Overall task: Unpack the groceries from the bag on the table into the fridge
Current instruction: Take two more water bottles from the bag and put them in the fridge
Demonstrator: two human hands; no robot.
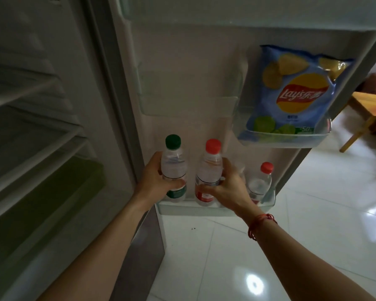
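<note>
Left hand grips the green-capped bottle, right hand the red-capped bottle, fingers curled, in the door shelf; third bottle partly hidden.

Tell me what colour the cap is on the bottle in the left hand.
Green, on the bottle the left hand grips; head view.

Materials and finishes, itemised.
Green-capped bottle, red-capped bottle: clear smooth plastic, matt caps. Chip bag: glossy crinkled film. Door shelf: translucent smooth plastic. Floor: glossy, mirror-smooth tile. Table: wood. Wrist cord: thin thread.
</note>
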